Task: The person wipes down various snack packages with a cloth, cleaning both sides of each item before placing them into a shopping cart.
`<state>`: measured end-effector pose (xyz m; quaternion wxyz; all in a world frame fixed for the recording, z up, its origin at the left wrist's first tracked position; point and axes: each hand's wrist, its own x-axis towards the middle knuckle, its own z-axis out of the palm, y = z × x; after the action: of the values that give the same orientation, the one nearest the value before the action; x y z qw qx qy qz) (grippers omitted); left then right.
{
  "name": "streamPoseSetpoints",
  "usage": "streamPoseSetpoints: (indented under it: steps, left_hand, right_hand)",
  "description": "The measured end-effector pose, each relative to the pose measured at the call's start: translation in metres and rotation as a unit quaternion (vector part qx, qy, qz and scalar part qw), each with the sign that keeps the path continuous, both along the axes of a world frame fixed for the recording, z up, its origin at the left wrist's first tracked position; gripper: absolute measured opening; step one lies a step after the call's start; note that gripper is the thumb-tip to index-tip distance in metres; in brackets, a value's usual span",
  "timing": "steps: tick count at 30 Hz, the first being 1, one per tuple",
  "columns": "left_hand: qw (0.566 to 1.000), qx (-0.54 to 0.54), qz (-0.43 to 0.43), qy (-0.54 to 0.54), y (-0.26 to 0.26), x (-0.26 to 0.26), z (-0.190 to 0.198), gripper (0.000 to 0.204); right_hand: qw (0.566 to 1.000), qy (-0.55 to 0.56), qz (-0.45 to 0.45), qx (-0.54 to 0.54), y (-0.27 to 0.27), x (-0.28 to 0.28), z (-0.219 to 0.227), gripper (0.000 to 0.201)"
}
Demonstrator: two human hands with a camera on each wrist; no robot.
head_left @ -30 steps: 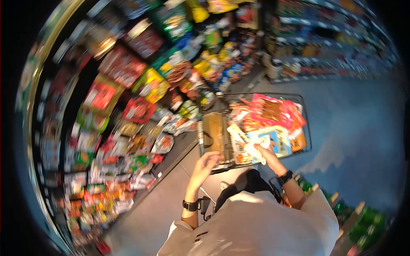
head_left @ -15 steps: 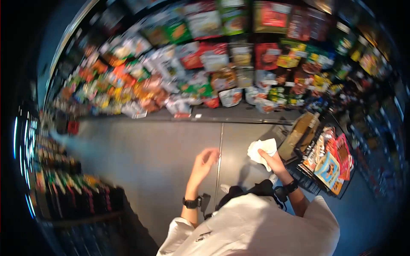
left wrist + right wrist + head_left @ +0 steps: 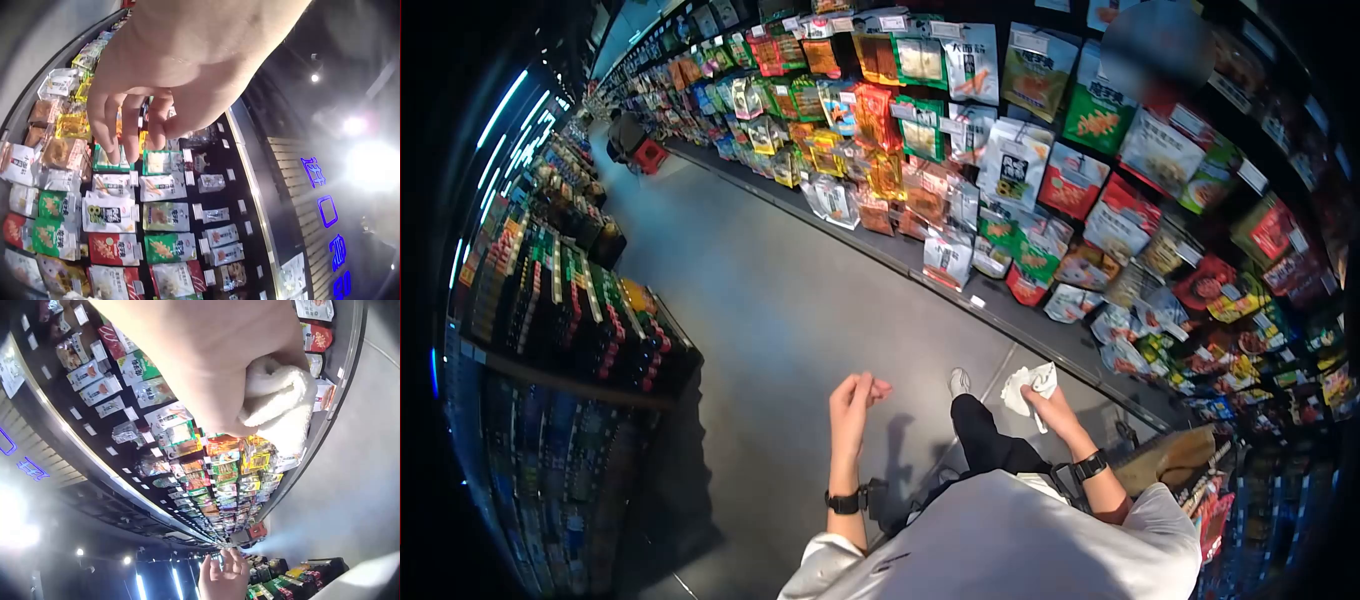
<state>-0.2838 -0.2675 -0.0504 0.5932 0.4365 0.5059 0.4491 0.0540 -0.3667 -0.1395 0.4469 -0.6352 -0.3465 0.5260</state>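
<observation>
My right hand (image 3: 1054, 408) grips a crumpled white cloth (image 3: 1022, 388), its thumb lying over the folds. In the right wrist view the cloth (image 3: 287, 406) looks like fluffy towelling, bunched inside the curled fingers. On the other side of my body, my left hand (image 3: 852, 412) hangs in the air over the floor with nothing in it. The left wrist view shows this hand's fingers (image 3: 130, 128) loosely bent, with the shelf of packaged snacks (image 3: 110, 212) behind them. Both wrists wear black straps.
A long rack of hanging snack packets (image 3: 1010, 165) runs along the aisle, above a dark base ledge (image 3: 880, 250). Shelves of bottles (image 3: 565, 310) stand at the left. Beside my right arm are a brown bag (image 3: 1170, 462) and a red packet (image 3: 1215, 522). A red stool (image 3: 650, 155) stands far off.
My view has swung left along the aisle, so the loaded shopping basket has slid to the lower right edge. The right hand, first over the basket, is now away from it with the cloth.
</observation>
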Motion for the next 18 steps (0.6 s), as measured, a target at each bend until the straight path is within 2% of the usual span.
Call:
streamPoseSetpoints:
  steps: [3, 5, 7, 8, 11, 12, 16, 18]
  left_hand:
    - [0.998, 0.042, 0.052, 0.015, 0.048, -0.011, 0.006, 0.033]
    - [0.989, 0.094, 0.094, 0.059, 0.092, -0.009, 0.032, 0.032]
    - [0.979, 0.133, 0.131, 0.08, 0.134, -0.005, 0.064, 0.03]
    - [0.972, 0.174, 0.135, 0.085, 0.155, -0.008, 0.075, 0.029]
    - [0.963, 0.2, 0.153, 0.097, 0.203, -0.007, 0.104, 0.024]
    - [0.971, 0.172, 0.146, 0.082, 0.219, -0.009, 0.102, 0.023]
    - [0.989, 0.071, 0.112, 0.062, 0.265, -0.014, 0.074, 0.018]
    - [0.994, 0.043, 0.087, 0.057, 0.291, -0.015, 0.061, 0.017]
  right_hand:
    - [0.999, 0.028, 0.036, 0.012, 0.072, 0.0, -0.041, 0.027]
    - [0.994, 0.058, 0.072, 0.056, 0.13, -0.008, -0.045, 0.027]
    - [0.99, -0.044, 0.105, 0.081, 0.182, -0.01, -0.047, 0.028]
    - [0.99, 0.011, 0.117, 0.072, 0.206, -0.01, -0.06, 0.03]
    - [0.983, 0.096, 0.132, 0.079, 0.269, -0.015, -0.009, 0.032]
    - [0.981, 0.074, 0.163, 0.077, 0.29, -0.012, -0.028, 0.031]
    - [0.982, 0.105, 0.147, 0.047, 0.354, -0.026, -0.034, 0.031]
    - [0.983, 0.063, 0.172, 0.021, 0.387, -0.037, -0.04, 0.032]
